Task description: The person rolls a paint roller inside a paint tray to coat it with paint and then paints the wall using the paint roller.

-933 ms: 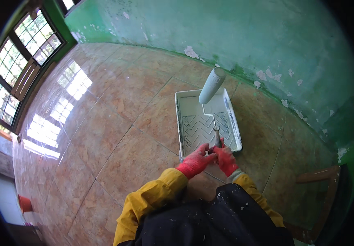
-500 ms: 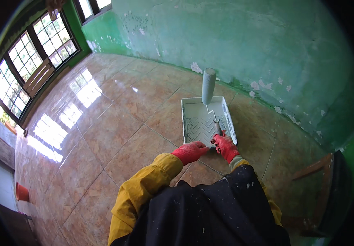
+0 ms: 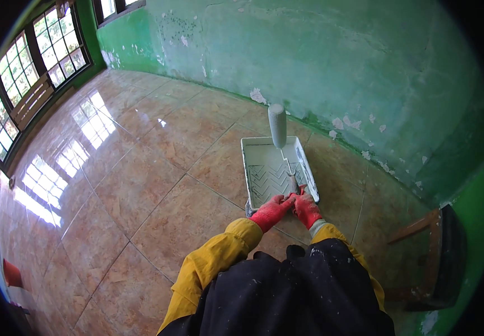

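Note:
A paint roller with a pale, paint-coated sleeve [image 3: 277, 124] is held up over a white paint tray [image 3: 245, 168], which has a ridged slope and rests on the tiled floor. My right hand [image 3: 307, 210] in a red glove grips its handle [image 3: 293, 182]. Beside it, my left hand [image 3: 270, 214], also red-gloved, has its fingers closed at the handle's lower end, touching the right; what exactly they hold is partly hidden.
A green wall [image 3: 382, 84] with peeling patches runs behind the tray. Glossy tiles [image 3: 158, 162] reach toward barred windows [image 3: 51, 42] at the left. A dark wooden chair [image 3: 432, 252] stands at the right; an orange bucket [image 3: 12, 274] is at the lower left.
The left hand has moved back up to the right hand and handle after drawing slightly away half a second ago. The roller has swung from tilted rightward to nearly upright, slightly lower in view.

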{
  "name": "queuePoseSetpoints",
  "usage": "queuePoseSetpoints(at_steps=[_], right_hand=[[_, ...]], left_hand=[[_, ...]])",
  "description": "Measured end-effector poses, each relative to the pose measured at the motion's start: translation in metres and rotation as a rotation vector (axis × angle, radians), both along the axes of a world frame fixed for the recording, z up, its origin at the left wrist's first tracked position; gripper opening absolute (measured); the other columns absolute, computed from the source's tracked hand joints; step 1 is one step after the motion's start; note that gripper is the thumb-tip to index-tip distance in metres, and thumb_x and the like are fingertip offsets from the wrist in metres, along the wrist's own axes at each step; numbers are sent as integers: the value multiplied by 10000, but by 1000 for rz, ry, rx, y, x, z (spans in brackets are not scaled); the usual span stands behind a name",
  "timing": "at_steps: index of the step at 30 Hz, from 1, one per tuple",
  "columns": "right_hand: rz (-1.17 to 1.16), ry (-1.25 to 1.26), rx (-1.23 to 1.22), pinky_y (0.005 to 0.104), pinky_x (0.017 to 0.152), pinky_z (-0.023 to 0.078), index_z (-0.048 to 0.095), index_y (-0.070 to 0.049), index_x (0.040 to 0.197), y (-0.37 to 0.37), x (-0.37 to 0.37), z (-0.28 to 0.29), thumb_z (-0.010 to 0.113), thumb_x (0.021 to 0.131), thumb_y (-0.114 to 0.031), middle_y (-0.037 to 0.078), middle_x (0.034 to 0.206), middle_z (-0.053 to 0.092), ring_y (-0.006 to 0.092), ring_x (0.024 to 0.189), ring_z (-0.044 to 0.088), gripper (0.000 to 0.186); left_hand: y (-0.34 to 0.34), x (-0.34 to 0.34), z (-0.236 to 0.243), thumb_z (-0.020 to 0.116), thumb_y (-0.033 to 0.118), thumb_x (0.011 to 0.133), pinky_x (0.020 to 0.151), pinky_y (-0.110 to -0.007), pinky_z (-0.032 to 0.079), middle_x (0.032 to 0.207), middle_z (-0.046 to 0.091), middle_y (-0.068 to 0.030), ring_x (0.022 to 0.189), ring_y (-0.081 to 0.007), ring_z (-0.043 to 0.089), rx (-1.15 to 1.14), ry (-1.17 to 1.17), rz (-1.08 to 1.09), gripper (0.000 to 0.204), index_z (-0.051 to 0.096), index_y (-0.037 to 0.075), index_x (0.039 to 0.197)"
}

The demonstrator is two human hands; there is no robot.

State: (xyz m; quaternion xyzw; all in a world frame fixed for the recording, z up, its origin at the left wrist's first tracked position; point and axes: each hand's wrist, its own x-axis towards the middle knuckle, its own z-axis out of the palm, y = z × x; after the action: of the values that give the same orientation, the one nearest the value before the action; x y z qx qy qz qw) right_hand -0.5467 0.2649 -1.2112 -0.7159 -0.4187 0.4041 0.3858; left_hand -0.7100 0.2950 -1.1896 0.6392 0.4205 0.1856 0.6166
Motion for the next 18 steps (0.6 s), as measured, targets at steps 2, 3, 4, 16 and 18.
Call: queuePoseSetpoints(at_steps=[2, 3, 4, 16, 18], right_hand=[[415, -1011, 422, 303, 535, 464, 626, -57, 944, 1, 18, -33, 553, 852, -277, 76, 701, 613, 183, 570, 597, 250], [323, -686, 304, 327, 566, 478, 629, -85, 952, 5, 6, -36, 558, 846, -263, 90, 704, 615, 217, 595, 609, 220], [166, -375, 211, 350, 597, 491, 631, -112, 960, 7, -2, -39, 563, 839, -249, 103, 708, 617, 252, 621, 622, 195], [188, -727, -49, 436, 649, 484, 540, -134, 1100, 22, -2, -72, 575, 826, -253, 153, 954, 599, 356, 804, 615, 301], [252, -800, -20, 432, 665, 495, 504, -113, 1154, 24, -3, -70, 555, 844, -259, 160, 941, 609, 364, 800, 621, 347]], left_hand=[[1, 11, -12, 550, 532, 848, 874, -315, 429, 1099, 590, -144, 993, -211, 575, 43, 9, 39, 665, 480, -3, 1238], [9, 15, -33, 553, 550, 834, 902, -330, 418, 1124, 573, -170, 1044, -231, 557, 80, 22, 56, 702, 458, -2, 1258], [13, 17, -35, 555, 569, 820, 930, -346, 407, 1149, 556, -195, 1095, -252, 539, 113, 37, 57, 740, 435, -1, 1277], [37, 41, -39, 665, 366, 823, 879, -297, 436, 1008, 617, -94, 959, -164, 575, -136, -195, 14, 517, 517, 31, 1187], [43, 44, -50, 666, 363, 822, 871, -296, 440, 1011, 618, -92, 954, -161, 578, -152, -229, 13, 511, 520, 30, 1181]])
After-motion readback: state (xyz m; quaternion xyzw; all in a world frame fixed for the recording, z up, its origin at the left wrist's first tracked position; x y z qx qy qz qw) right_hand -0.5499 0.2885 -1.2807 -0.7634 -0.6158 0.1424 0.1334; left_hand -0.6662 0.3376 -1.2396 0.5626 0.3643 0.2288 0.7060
